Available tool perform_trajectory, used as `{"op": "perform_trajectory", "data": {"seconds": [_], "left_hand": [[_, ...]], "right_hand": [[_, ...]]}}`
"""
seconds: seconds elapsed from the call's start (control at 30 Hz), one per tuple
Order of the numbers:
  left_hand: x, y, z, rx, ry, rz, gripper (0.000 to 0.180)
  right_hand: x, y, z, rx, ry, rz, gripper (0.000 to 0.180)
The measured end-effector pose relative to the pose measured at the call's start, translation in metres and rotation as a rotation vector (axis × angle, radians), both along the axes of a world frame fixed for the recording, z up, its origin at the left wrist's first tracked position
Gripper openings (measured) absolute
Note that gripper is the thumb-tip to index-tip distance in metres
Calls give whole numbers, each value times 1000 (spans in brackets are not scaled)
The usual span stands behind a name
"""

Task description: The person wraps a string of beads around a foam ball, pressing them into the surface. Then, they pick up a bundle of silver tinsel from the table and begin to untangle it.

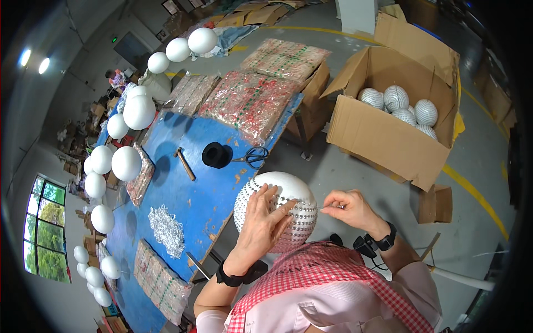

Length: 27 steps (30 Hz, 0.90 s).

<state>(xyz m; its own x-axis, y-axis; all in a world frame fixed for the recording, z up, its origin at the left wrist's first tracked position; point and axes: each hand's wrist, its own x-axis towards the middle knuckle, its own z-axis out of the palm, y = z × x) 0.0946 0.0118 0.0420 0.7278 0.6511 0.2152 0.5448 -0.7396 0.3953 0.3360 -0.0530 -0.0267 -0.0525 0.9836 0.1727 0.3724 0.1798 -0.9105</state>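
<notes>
A large white ball rests against my apron, with rows of small silvery studs around its lower part. My left hand lies on its left side, fingers spread over the studs. Just right of the ball, my right hand is closed in a pinch. A tiny dark thing shows at those fingertips, too small to name. On the blue table are a heap of silvery white strips, a hammer, a black cylindrical object and scissors.
An open cardboard box at the right contains several studded balls. Plastic-wrapped flat packs lie at the blue table's far end. Plain white balls hang along its left side. A small carton stands on the floor.
</notes>
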Motion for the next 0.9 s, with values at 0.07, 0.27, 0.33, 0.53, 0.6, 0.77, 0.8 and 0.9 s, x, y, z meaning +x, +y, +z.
{"op": "perform_trajectory", "data": {"seconds": [0.07, 0.27, 0.33, 0.53, 0.6, 0.77, 0.8, 0.9], "left_hand": [[0, 1, 0, -14, -4, -7, 36], [-3, 1, 3, -46, -16, -1, 35], [-5, 3, 3, -54, -18, 2, 35], [-15, 7, -4, -152, -101, 20, 36], [-20, 8, -7, -197, -109, 0, 36], [-1, -1, 7, -184, -108, 55, 41], [6, -5, 7, -51, 52, 40, 44], [8, -7, 5, 125, 243, 26, 50]], "right_hand": [[0, 1, -4, -279, 438, 48, 12], [2, 17, -20, -486, 644, 141, 20], [-2, 20, -19, -509, 643, 156, 20], [-14, 28, -23, -498, 650, 207, 20], [-17, 28, -21, -476, 666, 207, 21], [-25, 27, -21, -416, 618, 148, 19], [-25, 25, -18, -417, 617, 148, 19], [-24, 18, -10, -373, 490, 66, 15]]}}
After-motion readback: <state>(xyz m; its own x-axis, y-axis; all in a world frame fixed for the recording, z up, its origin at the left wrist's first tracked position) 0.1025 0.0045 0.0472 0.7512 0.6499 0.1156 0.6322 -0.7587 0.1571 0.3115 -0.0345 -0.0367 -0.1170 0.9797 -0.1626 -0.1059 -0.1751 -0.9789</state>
